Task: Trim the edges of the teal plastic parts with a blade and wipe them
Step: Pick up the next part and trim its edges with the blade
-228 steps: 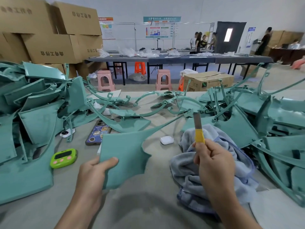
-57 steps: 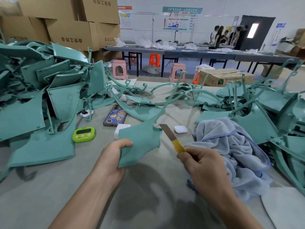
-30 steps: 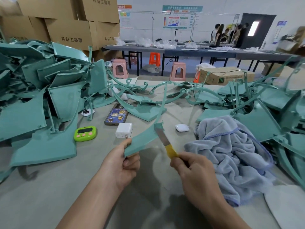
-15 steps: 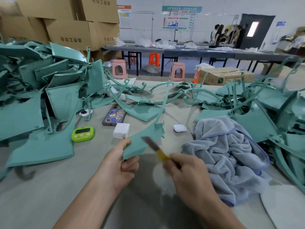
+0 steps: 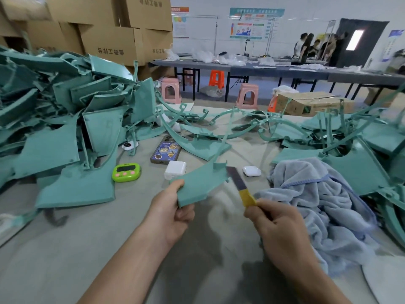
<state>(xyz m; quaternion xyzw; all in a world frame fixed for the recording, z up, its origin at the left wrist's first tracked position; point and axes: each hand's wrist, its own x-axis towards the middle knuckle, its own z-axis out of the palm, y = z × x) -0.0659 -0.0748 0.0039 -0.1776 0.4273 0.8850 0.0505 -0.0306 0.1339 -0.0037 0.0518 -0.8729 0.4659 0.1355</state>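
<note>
- My left hand (image 5: 173, 212) pinches the teal part (image 5: 200, 185) by its near corner, thumb on top, fingers curled under, held up above the table (image 5: 65, 249).
- My right hand (image 5: 277, 229) has its fingers wrapped round the yellow grip of the blade (image 5: 237, 184), steel tip right at the part's right edge.
- Gray towel (image 5: 324, 207) is bunched just right of my knife hand.
- Green timer (image 5: 126, 172), phone (image 5: 166, 150), and white charger (image 5: 175, 170) sit behind the part.
</note>
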